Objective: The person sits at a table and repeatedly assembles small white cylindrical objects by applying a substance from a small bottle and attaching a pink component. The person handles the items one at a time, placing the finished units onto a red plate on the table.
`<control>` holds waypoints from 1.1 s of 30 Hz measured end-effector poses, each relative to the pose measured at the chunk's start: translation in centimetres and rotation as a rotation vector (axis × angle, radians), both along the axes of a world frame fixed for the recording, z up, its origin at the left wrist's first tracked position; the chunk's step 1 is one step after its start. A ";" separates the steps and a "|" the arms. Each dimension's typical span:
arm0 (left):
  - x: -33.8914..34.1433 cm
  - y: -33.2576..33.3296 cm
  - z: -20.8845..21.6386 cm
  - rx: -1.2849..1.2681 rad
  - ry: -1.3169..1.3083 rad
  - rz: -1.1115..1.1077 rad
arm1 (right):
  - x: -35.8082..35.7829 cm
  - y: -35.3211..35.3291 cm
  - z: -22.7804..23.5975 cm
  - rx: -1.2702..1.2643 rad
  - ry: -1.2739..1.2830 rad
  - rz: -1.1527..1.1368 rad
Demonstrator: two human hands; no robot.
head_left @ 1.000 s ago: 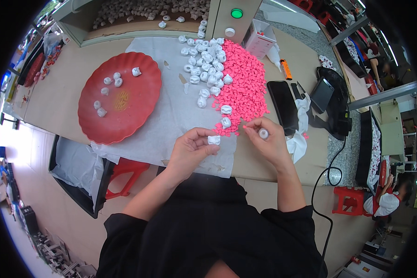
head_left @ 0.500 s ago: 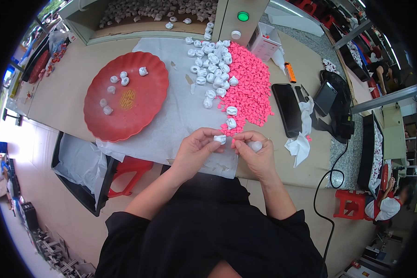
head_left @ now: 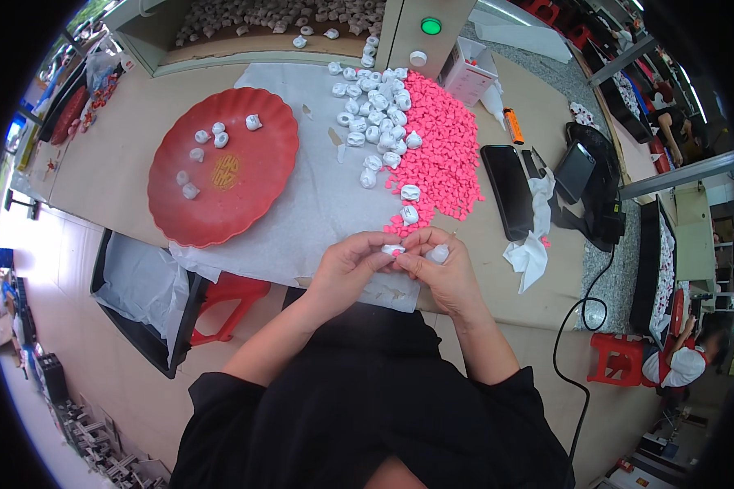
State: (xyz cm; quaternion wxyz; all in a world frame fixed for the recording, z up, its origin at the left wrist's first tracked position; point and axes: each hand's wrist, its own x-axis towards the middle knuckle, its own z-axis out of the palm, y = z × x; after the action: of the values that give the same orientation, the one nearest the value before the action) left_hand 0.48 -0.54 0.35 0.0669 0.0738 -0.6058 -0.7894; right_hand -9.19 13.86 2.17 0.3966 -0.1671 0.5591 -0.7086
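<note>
Both hands meet at the near edge of the desk (head_left: 98, 163), just below the picture's middle. The left hand (head_left: 347, 265) and right hand (head_left: 440, 273) pinch one small white piece (head_left: 393, 249) between their fingertips, each grip closed tight on it. The right hand also tucks a second rounded white piece (head_left: 438, 254) against its fingers.

The held piece looks like crumpled, soft white material, lumpy in shape. At twelve o'clock from the hands lies a heap of small pink pieces (head_left: 440, 155), too many to count, with a cluster of similar white lumps (head_left: 367, 106) at its left edge. All rest on a sheet of white paper (head_left: 302, 204). At ten o'clock sits a round red plate (head_left: 245, 196) with a scalloped rim, glossy, holding six white lumps. A black phone (head_left: 510, 191) lies flat at two o'clock.
</note>
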 end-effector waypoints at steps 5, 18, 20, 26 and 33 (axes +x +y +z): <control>0.0 0.1 0.3 0.009 0.003 0.011 | 0.2 -0.3 0.7 0.038 0.024 -0.058; 0.1 0.0 0.1 0.023 -0.041 0.013 | -0.2 -0.1 1.5 0.167 0.266 -0.021; 0.1 0.0 0.1 0.067 -0.042 0.010 | -0.3 -0.1 1.4 0.170 0.294 -0.004; -0.2 -0.2 0.4 0.137 -0.026 -0.001 | -0.3 -0.1 0.9 0.113 0.208 -0.012; -0.2 -0.1 0.5 0.162 -0.032 0.018 | 0.8 -0.2 0.5 0.045 0.226 -0.078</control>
State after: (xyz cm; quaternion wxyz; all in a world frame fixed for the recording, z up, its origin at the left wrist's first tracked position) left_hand 0.32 -0.67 0.88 0.0580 0.0970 -0.5403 -0.8338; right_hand -8.43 13.70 2.72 0.3069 -0.2151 0.6222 -0.6874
